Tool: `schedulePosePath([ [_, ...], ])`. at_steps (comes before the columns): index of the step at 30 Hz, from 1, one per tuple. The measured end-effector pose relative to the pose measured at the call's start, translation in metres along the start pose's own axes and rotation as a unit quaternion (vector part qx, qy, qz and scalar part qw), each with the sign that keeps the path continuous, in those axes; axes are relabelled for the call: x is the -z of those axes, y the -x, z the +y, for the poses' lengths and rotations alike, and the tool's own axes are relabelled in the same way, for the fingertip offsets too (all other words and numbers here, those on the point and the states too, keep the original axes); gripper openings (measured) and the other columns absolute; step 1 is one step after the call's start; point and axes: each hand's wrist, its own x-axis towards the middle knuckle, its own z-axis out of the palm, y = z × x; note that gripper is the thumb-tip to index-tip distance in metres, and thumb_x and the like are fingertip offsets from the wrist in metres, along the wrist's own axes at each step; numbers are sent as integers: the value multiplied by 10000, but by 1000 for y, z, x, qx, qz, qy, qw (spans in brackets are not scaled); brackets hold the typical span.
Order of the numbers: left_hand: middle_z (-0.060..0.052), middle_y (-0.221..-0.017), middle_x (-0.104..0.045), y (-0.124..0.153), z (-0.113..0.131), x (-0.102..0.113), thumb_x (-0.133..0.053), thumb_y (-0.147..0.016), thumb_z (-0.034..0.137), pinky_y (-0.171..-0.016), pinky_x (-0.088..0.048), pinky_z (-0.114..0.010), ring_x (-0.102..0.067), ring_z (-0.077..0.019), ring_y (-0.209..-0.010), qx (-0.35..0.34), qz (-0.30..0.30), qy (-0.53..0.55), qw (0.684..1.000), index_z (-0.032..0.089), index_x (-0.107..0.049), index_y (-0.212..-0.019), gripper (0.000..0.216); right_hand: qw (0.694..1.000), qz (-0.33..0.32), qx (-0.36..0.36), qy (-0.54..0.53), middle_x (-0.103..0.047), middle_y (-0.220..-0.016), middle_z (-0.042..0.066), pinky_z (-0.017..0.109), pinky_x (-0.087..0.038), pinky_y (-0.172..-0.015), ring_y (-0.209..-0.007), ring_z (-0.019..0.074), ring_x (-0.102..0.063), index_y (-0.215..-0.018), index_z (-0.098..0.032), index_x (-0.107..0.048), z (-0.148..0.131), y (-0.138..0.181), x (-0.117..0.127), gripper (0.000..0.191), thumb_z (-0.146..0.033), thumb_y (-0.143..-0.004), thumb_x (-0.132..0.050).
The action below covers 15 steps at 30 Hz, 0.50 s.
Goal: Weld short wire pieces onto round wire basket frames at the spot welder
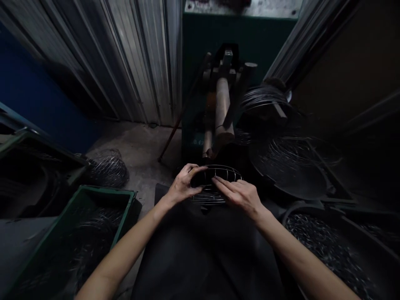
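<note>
A small domed wire cage [218, 174] of thin silvery rods rests on a dark block in front of me, low in the middle of the head view. My left hand [184, 185] curls round its left end, thumb below and fingers over the top rim. My right hand [239, 195] lies on the cage's right side with fingers stretched flat and together, pressing on the wires. Just behind the cage a worn cylindrical roller [222, 112] of a green machine [231, 46] slopes down toward it.
A green crate [125, 208] of wire pieces stands at lower left, and a loose wire ball [108, 168] sits on the concrete floor. A coil of wire [265, 100] and a large round wire guard [293, 166] lie at right. A dark tub [328, 246] holds several small metal bits. Corrugated metal wall behind.
</note>
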Motion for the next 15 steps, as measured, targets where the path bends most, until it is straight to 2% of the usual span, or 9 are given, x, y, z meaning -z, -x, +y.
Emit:
schedulePosePath([
  [5, -73, -1133, -504, -5, -11, -4, -722, -702, 155, -929, -497, -369, -545, -228, -1083, -9, 22, 7, 1000, 248, -500, -1266, 613, 999, 33, 13, 29, -672, -1162, 24, 247, -399, -563, -568, 62, -564, -1178, -172, -618, 5, -7, -3, 371, -28, -850, -524],
  [15, -75, -1167, -485, -13, -30, -12, -710, -725, 179, -941, -493, -405, -534, -240, -1104, -23, 41, -6, 999, 275, -484, -1288, 614, 999, 27, -5, 26, -656, -1193, 54, 262, -399, -585, -616, 85, -593, -1292, -197, -553, 6, -5, -22, 451, -46, -873, -476],
])
